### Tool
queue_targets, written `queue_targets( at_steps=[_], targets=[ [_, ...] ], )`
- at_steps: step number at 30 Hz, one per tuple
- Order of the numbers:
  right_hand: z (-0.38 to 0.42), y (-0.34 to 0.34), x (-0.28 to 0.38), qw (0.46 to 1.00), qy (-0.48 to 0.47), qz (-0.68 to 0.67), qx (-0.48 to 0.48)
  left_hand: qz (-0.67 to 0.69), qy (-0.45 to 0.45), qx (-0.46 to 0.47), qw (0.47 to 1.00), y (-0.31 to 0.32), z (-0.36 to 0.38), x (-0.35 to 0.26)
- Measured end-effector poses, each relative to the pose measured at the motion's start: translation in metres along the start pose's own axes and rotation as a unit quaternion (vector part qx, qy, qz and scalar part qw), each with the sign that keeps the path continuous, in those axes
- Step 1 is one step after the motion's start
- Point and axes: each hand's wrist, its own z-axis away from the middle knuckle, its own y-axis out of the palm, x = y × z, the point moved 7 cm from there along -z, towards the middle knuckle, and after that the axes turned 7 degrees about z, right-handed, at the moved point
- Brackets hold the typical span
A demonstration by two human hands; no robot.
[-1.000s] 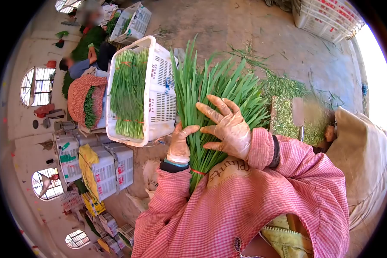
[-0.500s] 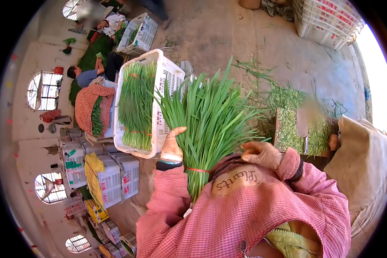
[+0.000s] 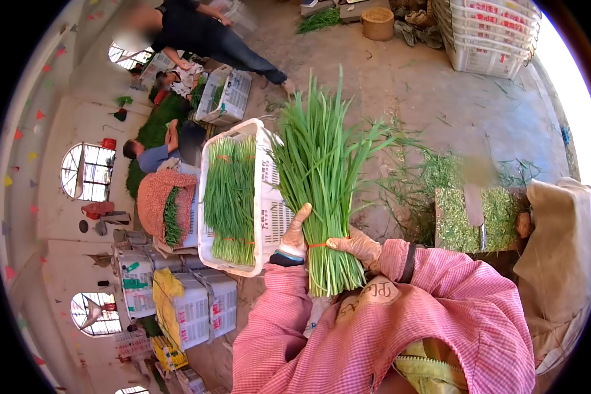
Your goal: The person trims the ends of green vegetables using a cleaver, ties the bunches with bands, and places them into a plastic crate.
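A bunch of garlic chives [image 3: 325, 177] stands in front of my chest, leaves fanned away from me and pale stem ends toward me. A red band [image 3: 327, 242] circles its stems. My left hand [image 3: 295, 236], gloved, is wrapped around the left side, thumb on the front. From the right, my right hand [image 3: 358, 246], also gloved, grips the stems by the band; its fingers behind are hidden. Left of the bunch, a white crate [image 3: 264, 190] holds banded green bunches.
On the right, a knife [image 3: 474, 207] lies on a board [image 3: 443, 230] strewn with cut bits. A beige sack [image 3: 558, 243] bulges beside it. Stacked crates [image 3: 492, 43] stand at back right. Co-workers, one walking [image 3: 210, 36], are at upper left.
The bunch has become more upright and its stem ends now show. My right hand moved left from beside the apron onto the stems. A walking person has come into view.
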Motion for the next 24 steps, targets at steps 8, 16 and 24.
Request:
queue_targets(
  at_steps=[8, 16, 24],
  targets=[
    [-0.032, -0.012, 0.033, 0.989, -0.032, 0.085, -0.117, -0.077, 0.033, 0.014, 0.996, -0.022, -0.017, -0.034],
    [-0.033, -0.099, 0.010, 0.938, -0.002, -0.169, -0.302, -0.127, 0.150, -0.010, 0.980, -0.023, 0.046, -0.024],
    [0.072, -0.117, 0.197, 0.700, -0.324, 0.427, -0.471, -0.111, 0.179, -0.057, 0.976, -0.032, 0.063, -0.010]
  ],
)
